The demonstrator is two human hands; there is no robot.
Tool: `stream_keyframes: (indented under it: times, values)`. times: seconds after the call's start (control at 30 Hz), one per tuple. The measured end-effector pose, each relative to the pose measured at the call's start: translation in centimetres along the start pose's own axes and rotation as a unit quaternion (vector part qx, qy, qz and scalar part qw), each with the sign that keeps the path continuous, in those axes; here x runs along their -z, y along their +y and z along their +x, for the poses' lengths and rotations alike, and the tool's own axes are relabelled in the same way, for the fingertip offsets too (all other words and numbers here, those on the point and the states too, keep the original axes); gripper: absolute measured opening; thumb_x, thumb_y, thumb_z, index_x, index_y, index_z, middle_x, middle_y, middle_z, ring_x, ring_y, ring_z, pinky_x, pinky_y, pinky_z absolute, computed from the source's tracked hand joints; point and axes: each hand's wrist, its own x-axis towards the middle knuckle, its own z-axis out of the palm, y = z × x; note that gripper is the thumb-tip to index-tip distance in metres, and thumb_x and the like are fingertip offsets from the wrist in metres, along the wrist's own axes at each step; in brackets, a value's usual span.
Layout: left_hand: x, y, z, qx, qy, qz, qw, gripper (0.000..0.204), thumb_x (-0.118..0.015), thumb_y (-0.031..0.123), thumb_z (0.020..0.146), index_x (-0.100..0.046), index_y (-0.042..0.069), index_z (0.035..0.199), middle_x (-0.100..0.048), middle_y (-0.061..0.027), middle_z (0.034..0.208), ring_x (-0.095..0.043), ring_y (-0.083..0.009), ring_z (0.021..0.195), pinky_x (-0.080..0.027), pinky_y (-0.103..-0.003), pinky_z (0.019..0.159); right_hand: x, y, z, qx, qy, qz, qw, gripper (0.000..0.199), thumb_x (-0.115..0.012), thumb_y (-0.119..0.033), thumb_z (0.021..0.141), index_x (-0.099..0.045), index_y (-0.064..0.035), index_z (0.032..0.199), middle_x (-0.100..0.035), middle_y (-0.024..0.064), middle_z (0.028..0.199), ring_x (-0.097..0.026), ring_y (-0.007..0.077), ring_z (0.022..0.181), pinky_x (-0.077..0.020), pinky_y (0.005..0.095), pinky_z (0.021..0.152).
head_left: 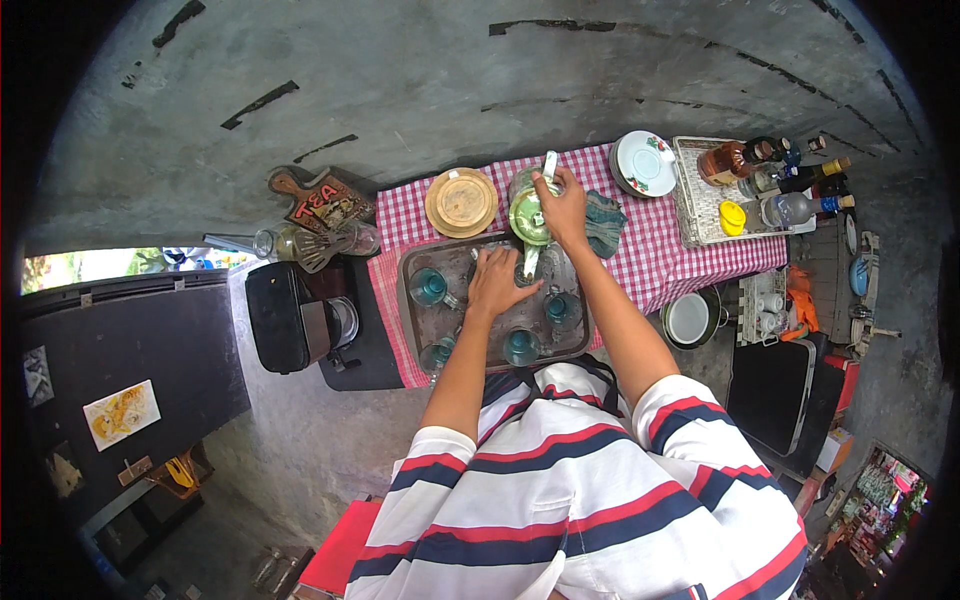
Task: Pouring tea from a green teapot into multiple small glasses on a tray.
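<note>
My right hand [562, 208] is closed around the handle of a green and white teapot [529, 215]. The pot is tilted, its spout pointing toward me over the brown tray [408, 262]. Just below the spout, my left hand [496, 284] curls round a glass mug [525, 272], which its fingers mostly hide. Other bluish glass mugs stand on the tray: one mug [428, 287] at the left, another mug [562, 310] at the right, and a mug [521, 347] near the front. A further mug [437, 354] is partly behind my left forearm.
On the checked tablecloth [655, 225] are round wooden plates [461, 202], a dark green cloth [604, 224] and stacked white plates [646, 164]. A white basket [690, 200] of bottles stands at right. Left are a utensil jar [360, 238] and black appliance [278, 318]. A wall closes the back.
</note>
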Motion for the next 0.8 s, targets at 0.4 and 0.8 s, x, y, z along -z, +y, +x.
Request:
stream_keyframes:
  times: [0.4,0.8]
  values:
    - [0.0,0.1,0.0,0.001,0.002,0.003,1.0,0.066,-0.079,0.054,0.068,-0.061,-0.002,0.099,-0.06,-0.0175,0.096,-0.05,-0.0325,0.091,-0.04,-0.042,0.088,0.1,0.1,-0.1,0.003,0.001,0.003,1.0,0.044,-0.071,-0.034,0.085,-0.064,0.0034,0.108,-0.071,0.0212,0.097,-0.069,0.0348,0.094,-0.0507,0.0412,0.083]
    - [-0.6,-0.5,-0.2,0.003,0.017,-0.003,1.0,0.067,-0.078,0.055,0.07,-0.061,-0.002,0.103,-0.062,-0.018,0.097,-0.054,-0.0333,0.093,-0.039,-0.043,0.091,0.0,-0.6,0.2,-0.009,0.007,-0.007,1.0,0.043,-0.073,-0.032,0.086,-0.065,0.0063,0.103,-0.072,0.0171,0.09,-0.068,0.0236,0.085,-0.0505,0.0348,0.08]
